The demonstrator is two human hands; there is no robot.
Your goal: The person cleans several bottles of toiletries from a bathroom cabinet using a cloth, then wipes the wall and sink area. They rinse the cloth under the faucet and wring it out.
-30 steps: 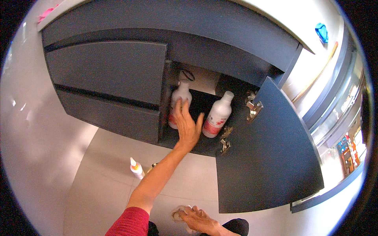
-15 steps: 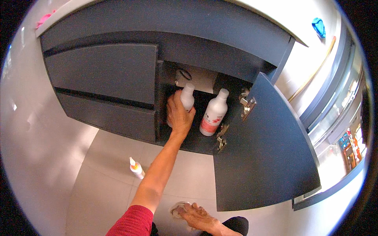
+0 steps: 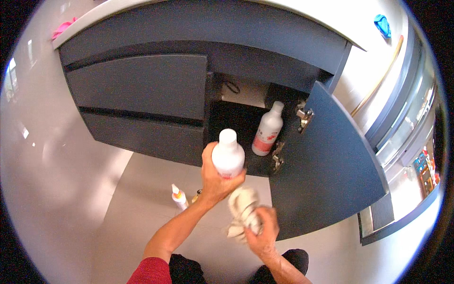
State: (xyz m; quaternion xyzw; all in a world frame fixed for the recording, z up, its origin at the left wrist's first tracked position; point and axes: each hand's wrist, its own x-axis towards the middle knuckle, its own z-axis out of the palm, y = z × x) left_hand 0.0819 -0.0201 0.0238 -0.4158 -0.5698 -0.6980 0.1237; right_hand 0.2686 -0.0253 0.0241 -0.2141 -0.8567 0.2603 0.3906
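A white bottle point(image 3: 228, 158) with a white cap is wrapped in the fingers of my left hand point(image 3: 217, 184), just in front of the open cabinet. My right hand point(image 3: 266, 234) grips a crumpled cream cloth point(image 3: 243, 206), slightly blurred, below and right of that bottle. Inside the cabinet, a second white bottle point(image 3: 268, 132) with a pink-red label stands near the door hinges. On the floor left of my left forearm stands a small white bottle point(image 3: 179, 199) with an orange collar and pointed nozzle. Beside it is a small object mostly hidden by my arm.
The dark cabinet door point(image 3: 326, 165) hangs open on the right, its metal hinges point(image 3: 305, 118) exposed. Closed drawers point(image 3: 142, 87) fill the left side. A blue cloth-like item point(image 3: 382, 26) and a long pole point(image 3: 378, 83) are at the far right; something pink point(image 3: 64, 28) lies far left.
My left hand has drawn the bottle out of the cabinet toward me. My right hand has risen from near the floor with the cloth, toward the bottle.
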